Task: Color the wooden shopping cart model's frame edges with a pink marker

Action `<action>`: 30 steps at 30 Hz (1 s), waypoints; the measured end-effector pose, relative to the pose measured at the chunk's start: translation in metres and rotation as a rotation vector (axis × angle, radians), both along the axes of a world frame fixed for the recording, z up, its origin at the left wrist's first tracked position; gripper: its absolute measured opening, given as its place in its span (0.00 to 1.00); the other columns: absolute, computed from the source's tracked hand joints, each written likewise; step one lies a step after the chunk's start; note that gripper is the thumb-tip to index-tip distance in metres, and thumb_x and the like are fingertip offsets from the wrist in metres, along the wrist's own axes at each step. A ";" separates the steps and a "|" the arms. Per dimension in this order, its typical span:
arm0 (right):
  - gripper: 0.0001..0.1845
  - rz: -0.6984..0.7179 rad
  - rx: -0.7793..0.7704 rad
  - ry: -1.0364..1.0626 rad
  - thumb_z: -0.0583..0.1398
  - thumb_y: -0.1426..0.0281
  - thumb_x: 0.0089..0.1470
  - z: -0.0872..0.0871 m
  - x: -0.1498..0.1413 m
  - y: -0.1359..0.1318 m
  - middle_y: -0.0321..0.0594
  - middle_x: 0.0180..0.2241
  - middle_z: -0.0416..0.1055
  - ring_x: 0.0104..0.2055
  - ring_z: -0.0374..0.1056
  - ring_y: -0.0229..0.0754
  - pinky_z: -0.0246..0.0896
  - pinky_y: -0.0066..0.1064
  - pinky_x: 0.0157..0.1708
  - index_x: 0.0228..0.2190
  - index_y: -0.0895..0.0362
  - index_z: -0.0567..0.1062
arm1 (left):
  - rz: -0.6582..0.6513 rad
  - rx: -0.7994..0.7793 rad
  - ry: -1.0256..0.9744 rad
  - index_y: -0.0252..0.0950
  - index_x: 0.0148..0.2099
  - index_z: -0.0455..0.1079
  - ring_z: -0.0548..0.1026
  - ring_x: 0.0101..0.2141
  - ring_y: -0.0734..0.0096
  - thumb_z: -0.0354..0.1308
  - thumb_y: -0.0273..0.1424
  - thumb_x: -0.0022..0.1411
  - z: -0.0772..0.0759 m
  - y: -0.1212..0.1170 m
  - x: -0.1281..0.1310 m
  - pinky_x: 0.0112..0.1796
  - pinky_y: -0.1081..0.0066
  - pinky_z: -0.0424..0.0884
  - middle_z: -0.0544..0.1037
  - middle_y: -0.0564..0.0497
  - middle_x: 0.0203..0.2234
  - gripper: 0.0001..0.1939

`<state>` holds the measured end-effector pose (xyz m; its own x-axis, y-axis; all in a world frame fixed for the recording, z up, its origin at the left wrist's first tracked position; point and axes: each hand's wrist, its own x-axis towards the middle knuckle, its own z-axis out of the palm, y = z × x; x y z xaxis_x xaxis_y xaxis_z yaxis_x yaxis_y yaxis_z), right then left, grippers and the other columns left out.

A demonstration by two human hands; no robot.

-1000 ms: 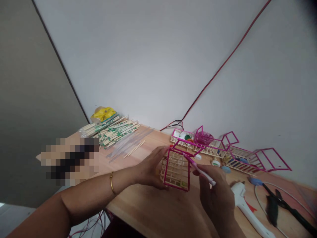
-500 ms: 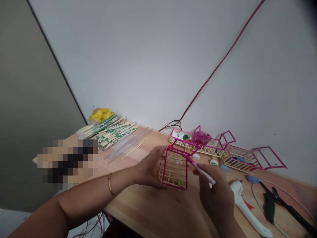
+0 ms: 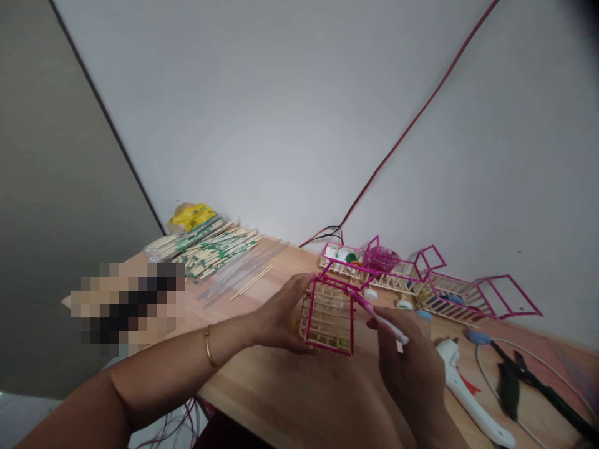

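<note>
My left hand grips the left side of a small basket made of wooden sticks, its edges painted magenta and a magenta handle frame at its top. Between the thumb and fingers of my right hand is a paintbrush with a white handle, stained pink toward its tip. The brush tip meets the basket's upper right corner. Pale slats show bare between the magenta edges.
Bundled wooden sticks and a yellow packet lie at the back left. Along the wall stand more magenta-edged stick baskets and a magenta plastic cup. A white glue gun and black-handled pliers lie at the right.
The brush and my right hand have shifted very slightly right and down. My left hand keeps the basket in nearly the same place.
</note>
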<state>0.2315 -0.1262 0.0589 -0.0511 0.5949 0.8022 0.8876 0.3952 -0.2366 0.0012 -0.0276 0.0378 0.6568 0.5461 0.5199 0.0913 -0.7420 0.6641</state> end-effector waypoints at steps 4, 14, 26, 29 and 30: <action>0.12 -0.017 -0.019 -0.001 0.52 0.64 0.65 0.001 0.001 -0.001 0.37 0.29 0.74 0.34 0.68 0.42 0.58 0.35 0.37 0.40 0.53 0.73 | 0.000 -0.023 0.002 0.42 0.66 0.51 0.64 0.59 0.43 0.74 0.42 0.36 0.002 0.000 0.000 0.60 0.46 0.62 0.64 0.41 0.59 0.57; 0.11 -0.043 -0.012 0.030 0.52 0.64 0.64 0.003 0.006 -0.004 0.38 0.28 0.74 0.35 0.69 0.44 0.60 0.36 0.36 0.41 0.52 0.73 | -0.007 -0.056 -0.028 0.43 0.66 0.51 0.62 0.60 0.43 0.74 0.42 0.37 0.002 0.002 -0.003 0.60 0.44 0.62 0.63 0.42 0.60 0.57; 0.10 0.011 -0.016 0.022 0.54 0.65 0.64 0.000 0.006 -0.003 0.37 0.28 0.74 0.34 0.70 0.43 0.61 0.36 0.38 0.42 0.53 0.73 | -0.009 -0.056 -0.050 0.44 0.68 0.49 0.61 0.61 0.44 0.76 0.44 0.36 -0.007 0.007 -0.005 0.61 0.45 0.60 0.61 0.42 0.62 0.61; 0.10 0.019 -0.011 0.020 0.53 0.65 0.63 0.002 0.005 -0.005 0.36 0.27 0.73 0.33 0.70 0.42 0.61 0.37 0.39 0.41 0.53 0.73 | -0.009 -0.056 -0.039 0.44 0.68 0.49 0.61 0.61 0.43 0.76 0.44 0.36 -0.006 0.008 -0.005 0.61 0.44 0.61 0.61 0.41 0.62 0.61; 0.10 0.017 -0.009 0.022 0.53 0.65 0.63 0.003 0.005 -0.006 0.36 0.27 0.73 0.33 0.69 0.42 0.61 0.37 0.39 0.40 0.53 0.73 | -0.008 -0.057 -0.030 0.44 0.68 0.49 0.61 0.61 0.42 0.76 0.44 0.36 -0.005 0.008 -0.005 0.61 0.43 0.61 0.61 0.41 0.62 0.61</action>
